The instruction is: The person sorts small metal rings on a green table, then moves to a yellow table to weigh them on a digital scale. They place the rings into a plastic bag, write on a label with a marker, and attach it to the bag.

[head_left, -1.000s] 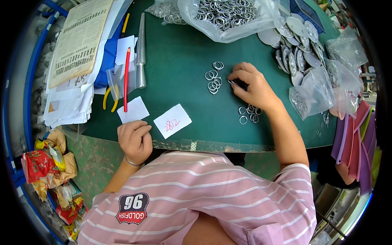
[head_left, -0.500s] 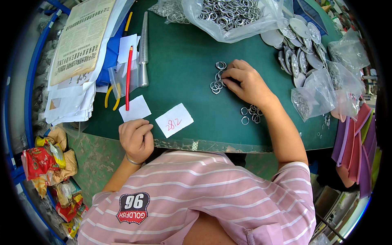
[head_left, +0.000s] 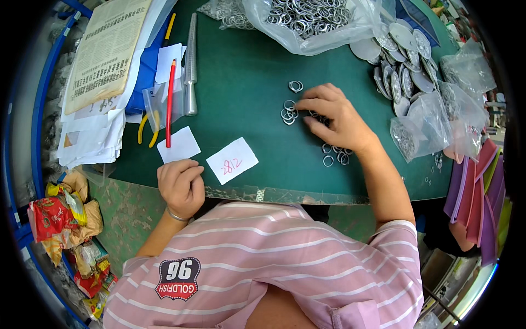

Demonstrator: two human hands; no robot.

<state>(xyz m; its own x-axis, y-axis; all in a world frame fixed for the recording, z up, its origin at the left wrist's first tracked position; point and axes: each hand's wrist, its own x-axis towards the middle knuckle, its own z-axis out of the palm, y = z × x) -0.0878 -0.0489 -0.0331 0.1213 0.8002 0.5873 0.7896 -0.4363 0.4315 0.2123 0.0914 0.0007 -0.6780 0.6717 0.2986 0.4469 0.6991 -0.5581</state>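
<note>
On the green tabletop (head_left: 241, 104) my right hand (head_left: 342, 120) hovers low, slightly blurred, its thumb and fingers apart. A few metal rings (head_left: 318, 116) lie beneath it, partly hidden. Left of its fingertips is a small group of silver rings (head_left: 289, 114), with a pair of rings (head_left: 296, 86) farther off. More loose rings (head_left: 336, 154) lie on the near side of the hand. My left hand (head_left: 182, 189) rests at the table's front edge with curled fingers, next to a blank white slip (head_left: 183, 143); its palm is hidden. To its right lies a slip with red handwriting (head_left: 233, 160).
A red pencil (head_left: 171, 104) and a tapered metal ring mandrel (head_left: 190, 71) lie left. Papers (head_left: 93, 120) pile beside yellow-handled pliers (head_left: 148, 130). A plastic bag of rings (head_left: 312, 46) stands at the back; metal discs (head_left: 402, 66) and small bags (head_left: 422, 129) are at right.
My right hand has moved slightly right, and its fingers have spread from a pinch. Some rings from the row now lie under the hand, leaving a gap in the row. My left hand stays put.
</note>
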